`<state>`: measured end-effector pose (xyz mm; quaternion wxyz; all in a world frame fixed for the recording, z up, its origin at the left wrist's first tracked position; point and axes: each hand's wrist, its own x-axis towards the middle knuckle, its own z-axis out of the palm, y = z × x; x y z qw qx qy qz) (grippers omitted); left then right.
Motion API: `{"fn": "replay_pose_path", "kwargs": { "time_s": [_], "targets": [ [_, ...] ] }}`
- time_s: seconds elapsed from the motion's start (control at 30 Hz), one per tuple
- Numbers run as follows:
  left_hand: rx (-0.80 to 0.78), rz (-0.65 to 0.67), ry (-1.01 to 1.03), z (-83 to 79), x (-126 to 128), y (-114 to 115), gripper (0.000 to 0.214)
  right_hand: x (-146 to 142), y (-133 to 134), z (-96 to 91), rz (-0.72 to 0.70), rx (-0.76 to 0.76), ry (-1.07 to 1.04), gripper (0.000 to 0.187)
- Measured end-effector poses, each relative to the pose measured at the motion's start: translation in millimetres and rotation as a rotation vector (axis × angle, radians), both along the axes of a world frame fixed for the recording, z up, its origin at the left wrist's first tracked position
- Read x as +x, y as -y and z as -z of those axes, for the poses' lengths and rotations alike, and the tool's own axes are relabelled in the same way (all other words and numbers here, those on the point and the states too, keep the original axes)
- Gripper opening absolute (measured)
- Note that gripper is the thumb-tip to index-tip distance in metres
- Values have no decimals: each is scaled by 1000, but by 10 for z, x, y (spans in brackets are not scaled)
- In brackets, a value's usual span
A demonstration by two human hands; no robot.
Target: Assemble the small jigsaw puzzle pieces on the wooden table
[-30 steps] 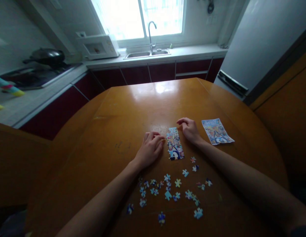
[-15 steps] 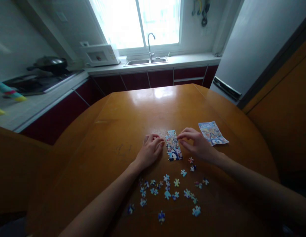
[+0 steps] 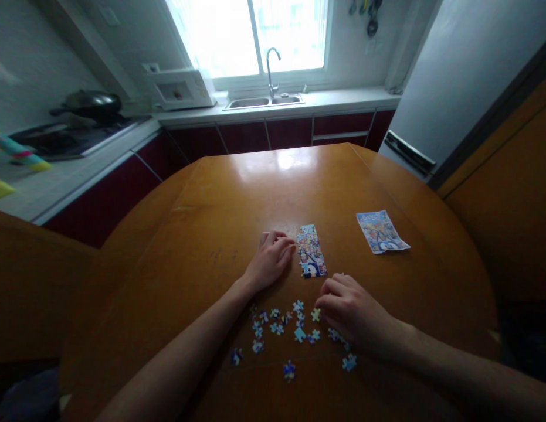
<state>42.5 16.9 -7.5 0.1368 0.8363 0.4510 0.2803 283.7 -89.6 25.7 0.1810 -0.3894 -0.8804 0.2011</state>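
A partly assembled jigsaw puzzle [image 3: 312, 251], a narrow upright strip with a penguin-like figure at its near end, lies on the table. My left hand [image 3: 273, 258] rests on the wood at its left side, fingers loosely bent and slightly apart, fingertips by the puzzle's edge. Below and to the right, my right hand [image 3: 354, 305] is over the loose pieces with its fingers curled together. Whatever is between those fingertips is hidden. Right by them lies a yellow-green puzzle piece [image 3: 315, 315]. Several loose pieces, including a light-blue puzzle piece [image 3: 299, 334], are scattered nearer to me.
A creased picture sheet [image 3: 382, 231] lies on the right of the wooden table [image 3: 255, 187]. Beyond are a counter with a sink [image 3: 264, 102], a microwave [image 3: 181, 89] and a wok [image 3: 91, 105] on the stove. A fridge [image 3: 435, 82] stands at the right.
My right hand has left the puzzle's right edge and come down toward me over the loose pieces, covering some of them. My left hand stays beside the puzzle. The view has shifted slightly.
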Motion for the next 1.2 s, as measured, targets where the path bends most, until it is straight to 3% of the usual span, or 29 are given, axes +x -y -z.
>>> {"fn": "replay_pose_path", "kwargs": {
  "time_s": [0.27,0.53,1.2],
  "targets": [
    [18,0,14,-1,9,4,17,-151,-173,-23,49,21,-4,7],
    [13,-6,-2,5,10,5,17,-380,-263,12,-72,18,108,13],
    [1,-3,-3,-15,7,5,17,-268,-276,82,-66,-87,-25,20]
  ]
}}
